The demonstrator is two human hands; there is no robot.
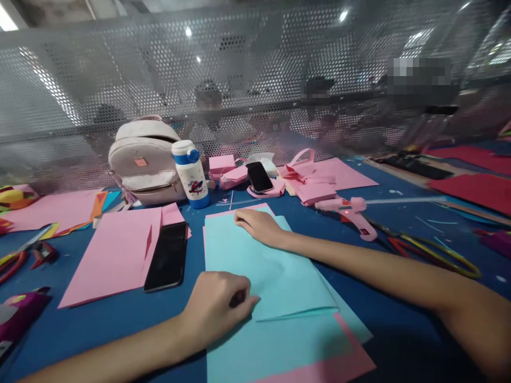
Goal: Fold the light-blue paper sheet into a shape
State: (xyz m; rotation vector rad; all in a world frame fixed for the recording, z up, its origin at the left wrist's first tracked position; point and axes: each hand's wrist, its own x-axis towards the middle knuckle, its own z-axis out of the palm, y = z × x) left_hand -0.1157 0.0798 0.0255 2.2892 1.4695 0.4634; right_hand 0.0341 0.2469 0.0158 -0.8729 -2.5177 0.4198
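A folded light blue sheet of paper [271, 276] lies over more blue paper [235, 356] and pink paper [339, 367] in front of me. My left hand [219, 303] rests at the left side of this stack. Its fingers are curled under, with the thumb tip near the folded sheet's lower left corner; what is inside the curl is hidden. Farther up, my right hand [259, 229] lies on the top part of the blue paper. Its fingers point left and lie on the sheet, with the thumb beside them and nothing visible in its grasp.
Left of the stack are a black phone [167, 258] and pink sheets [112, 255]. A bottle [194, 178] and a white backpack [146, 159] stand behind. To the right are a pink glue gun [351, 210] and scissors [435, 252]. A perforated metal screen [259, 64] closes off the back.
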